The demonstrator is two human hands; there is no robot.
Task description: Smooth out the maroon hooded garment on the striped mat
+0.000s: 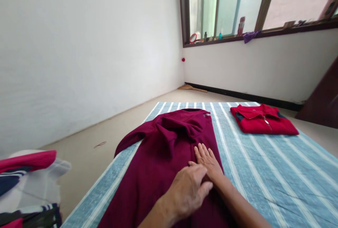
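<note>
A maroon jacket (158, 157) lies spread on a blue striped sheet (277, 171), its collar pointing away from me and one sleeve hanging off the left edge. My right hand (208, 159) rests flat on the jacket's front, fingers stretched out together. My left hand (188, 191) lies palm down on the same cloth, partly over my right wrist, fingers loosely curved and holding nothing.
A folded red jacket (264, 119) sits at the far right of the sheet. A pile of clothes (26, 185) lies at the lower left. A broom (191, 88) lies by the far wall. The window sill (250, 34) holds small items.
</note>
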